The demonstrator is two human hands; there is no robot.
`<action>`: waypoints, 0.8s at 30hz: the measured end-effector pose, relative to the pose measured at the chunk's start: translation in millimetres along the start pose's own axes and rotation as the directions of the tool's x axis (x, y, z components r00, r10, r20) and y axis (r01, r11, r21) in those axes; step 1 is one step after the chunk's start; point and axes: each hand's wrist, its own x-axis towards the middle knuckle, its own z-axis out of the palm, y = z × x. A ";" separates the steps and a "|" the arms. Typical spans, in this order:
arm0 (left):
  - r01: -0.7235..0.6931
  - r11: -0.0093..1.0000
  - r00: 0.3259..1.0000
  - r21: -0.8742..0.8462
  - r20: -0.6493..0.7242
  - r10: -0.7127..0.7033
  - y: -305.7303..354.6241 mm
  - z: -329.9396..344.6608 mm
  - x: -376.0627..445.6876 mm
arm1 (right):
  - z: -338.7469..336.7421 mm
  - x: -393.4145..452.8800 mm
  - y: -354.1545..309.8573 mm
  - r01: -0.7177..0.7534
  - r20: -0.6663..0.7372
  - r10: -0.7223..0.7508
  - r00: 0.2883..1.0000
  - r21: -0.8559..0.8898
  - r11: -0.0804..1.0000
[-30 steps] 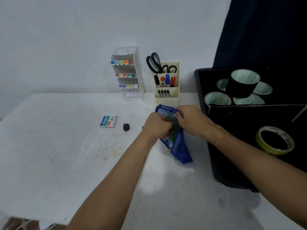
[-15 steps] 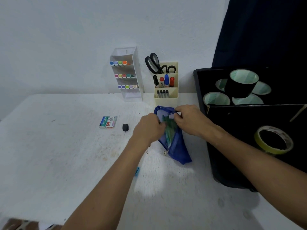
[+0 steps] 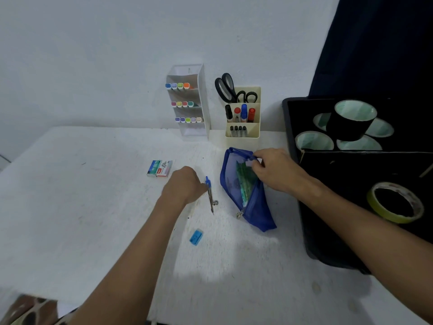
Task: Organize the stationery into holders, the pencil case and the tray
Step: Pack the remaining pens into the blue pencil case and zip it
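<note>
On the right, the black tray (image 3: 293, 127) already has the tape rolls (image 3: 396, 202), and at the back the marker rack (image 3: 187, 102) and pen holder w/ scissors (image 3: 243, 118) look filled. Mid-table, right hand (image 3: 276, 171) grip pinches the blue pencil case (image 3: 246, 188) mouth apart, green items inside; left hand (image 3: 184, 186) grip is curled on the compass (image 3: 210, 195). Probably left: compass, staple boxes (image 3: 160, 168), blue sharpener (image 3: 196, 237).

Left arm: bare from the hand all the way up, with no sleeve to see.
Right arm: bare too, with no sleeve.
Left hand (image 3: 185, 185): no glove, ring or watch.
Right hand (image 3: 276, 171): no glove, ring or watch.
</note>
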 end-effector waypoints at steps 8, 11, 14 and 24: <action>0.012 1.000 1.000 -0.007 0.015 -0.012 9.3 24.7 -5.2 | 0.1 0.1 0.9 -0.004 0.004 0.004 1.000 0.007 1.000; 0.036 0.998 0.999 -0.058 0.013 -0.035 12.9 17.5 -5.6 | 0.3 0.4 1.0 -0.002 0.002 0.002 1.000 0.002 1.000; -0.025 0.980 0.999 -0.198 -0.028 0.020 20.4 5.8 -8.2 | 0.2 0.5 1.2 -0.008 0.006 0.008 1.000 0.007 1.000; -0.116 0.932 0.992 -0.342 0.004 0.125 59.1 7.7 -16.6 | -0.7 -0.5 -1.7 -0.011 -0.002 0.011 1.000 -0.010 1.000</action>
